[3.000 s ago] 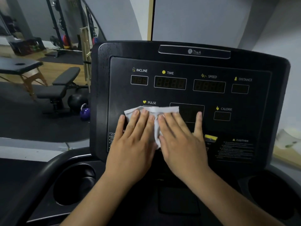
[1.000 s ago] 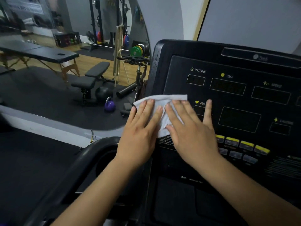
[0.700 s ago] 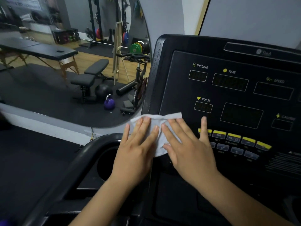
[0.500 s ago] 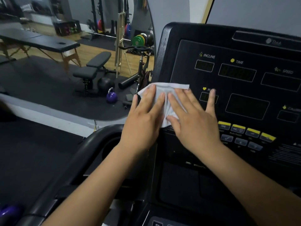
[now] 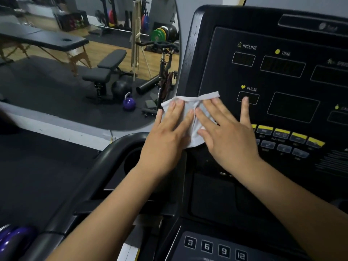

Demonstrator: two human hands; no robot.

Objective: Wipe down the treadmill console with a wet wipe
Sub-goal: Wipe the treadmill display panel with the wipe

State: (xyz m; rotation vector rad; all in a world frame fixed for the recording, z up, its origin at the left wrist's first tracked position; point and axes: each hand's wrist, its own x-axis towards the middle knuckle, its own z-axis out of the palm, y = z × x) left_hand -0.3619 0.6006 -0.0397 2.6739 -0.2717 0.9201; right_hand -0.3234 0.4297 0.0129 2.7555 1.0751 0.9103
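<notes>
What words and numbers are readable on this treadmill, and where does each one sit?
"INCLINE": on the console, above its top-left display window.
"TIME": above the next window.
"PULSE": beside a yellow heart.
"3", "6", "9", "12": on the lower keys.
Too blurred to read: the brand badge and the captions under the yellow buttons.
The label at the right edge is cut off.

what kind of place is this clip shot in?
Most likely a gym: a treadmill console with INCLINE, TIME and PULSE readouts, plus a weight bench, a purple kettlebell and coloured weight plates to its left.
</notes>
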